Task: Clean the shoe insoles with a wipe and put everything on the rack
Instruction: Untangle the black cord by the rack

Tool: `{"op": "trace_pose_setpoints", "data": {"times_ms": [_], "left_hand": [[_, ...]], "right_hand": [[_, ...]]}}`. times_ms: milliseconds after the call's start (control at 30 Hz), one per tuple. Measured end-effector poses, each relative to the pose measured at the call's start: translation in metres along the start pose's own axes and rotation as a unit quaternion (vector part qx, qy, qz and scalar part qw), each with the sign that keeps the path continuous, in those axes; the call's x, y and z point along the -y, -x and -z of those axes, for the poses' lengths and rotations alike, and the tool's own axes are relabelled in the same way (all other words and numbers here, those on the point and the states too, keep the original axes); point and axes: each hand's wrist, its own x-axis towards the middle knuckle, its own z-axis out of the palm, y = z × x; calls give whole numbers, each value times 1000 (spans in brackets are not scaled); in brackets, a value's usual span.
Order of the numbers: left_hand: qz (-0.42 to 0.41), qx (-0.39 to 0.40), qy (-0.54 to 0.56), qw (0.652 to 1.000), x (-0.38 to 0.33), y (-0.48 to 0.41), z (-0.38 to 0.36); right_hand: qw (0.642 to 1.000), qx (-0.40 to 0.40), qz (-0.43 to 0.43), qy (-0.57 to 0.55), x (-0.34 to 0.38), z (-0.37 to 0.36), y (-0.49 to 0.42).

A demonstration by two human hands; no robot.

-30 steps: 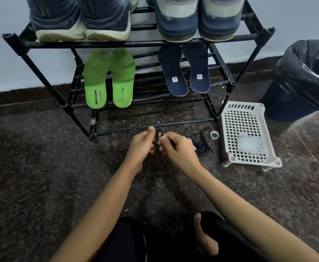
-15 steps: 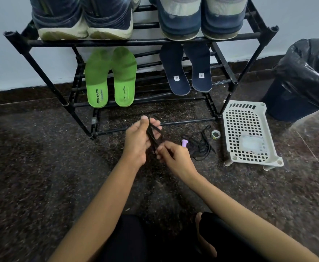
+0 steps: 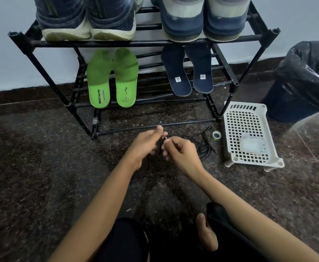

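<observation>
Head view, items as found:

- Left hand [image 3: 145, 143]: low centre, above the dark speckled floor [image 3: 41, 167], just in front of the rack's bottom bar. Fingers curled, thumb up, pinching one side of a thin black lace [image 3: 161, 144]. Outline blurred.
- Right hand [image 3: 181, 154]: just beside the left, nearly touching. Fingertips drawn together, pinching the same lace from the other side.
- Loose black laces [image 3: 205, 148]: tangled on the floor, just right of the right hand.
- Small tape roll [image 3: 216, 135]: on the floor between the tangle and the basket.
- White perforated basket [image 3: 230, 129]: upside down on the floor, right of the rack. Translucent packet [image 3: 253, 145] lying on top, contents not legible.
- Black rack [image 3: 117, 43]: standing against the pale wall.
- Green insoles [image 3: 98, 80]: pair, side by side on the lower shelf, left half, heels toward the camera.
- Navy insoles [image 3: 175, 72]: pair, same shelf, right half, small white labels near the heels.
- Dark shoes with white soles [image 3: 86, 19]: top shelf, left.
- Blue-grey shoes [image 3: 202, 17]: top shelf, right.
- Bin lined with a black bag [image 3: 306, 80]: far right, behind the basket.
- Bare foot [image 3: 206, 233]: bottom of frame, beside black clothing
</observation>
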Motion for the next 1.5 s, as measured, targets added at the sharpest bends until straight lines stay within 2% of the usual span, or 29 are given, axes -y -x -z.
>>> {"op": "trace_pose_setpoints", "data": {"times_ms": [67,100,200,267,333,400,467,667,733,833,933,1100,1167,1233,1400,1500], "left_hand": [[-7,22,-9,1000,2,1,-3],[-16,7,-19,1000,2,0,-4],[-67,-93,-145,983,2,-4,0],[-92,-143,-189,967,-1,-4,2],[-105,-156,-164,968,-7,0,2],[-118,-148,-79,979,-13,3,2],[-122,-143,-1,982,-20,4,4],[-143,-154,114,971,-41,4,10],[-148,-160,115,969,-42,4,9],[-145,-175,101,969,-38,4,9],[-98,-179,9,979,-29,5,8],[29,-76,-99,992,-7,3,1],[36,-32,-93,995,-1,4,-3],[0,-14,-45,999,3,6,-7],[-20,-131,60,989,-1,1,-1],[-29,-190,109,975,-7,-1,9]], "right_hand": [[1000,4,1,-6,13,0,-5],[1000,4,0,-8,16,0,-6],[1000,2,-4,-16,15,-2,-6],[1000,-1,-4,-13,10,-3,-4],[1000,-2,-3,-5,-2,-3,-1],[1000,6,-18,4,-22,-5,3],[999,14,-49,18,-47,-5,10],[983,71,-151,81,-107,1,32],[972,76,-219,26,-110,1,31],[937,50,-313,-148,-93,-1,23],[937,49,-282,-202,-63,0,12],[963,81,-163,-200,-12,-4,0],[971,88,-132,-176,-3,-6,-1],[978,91,-114,-150,-1,-8,-1],[976,112,-150,-108,-24,-18,7],[977,119,-174,-22,-49,-18,15]]}}
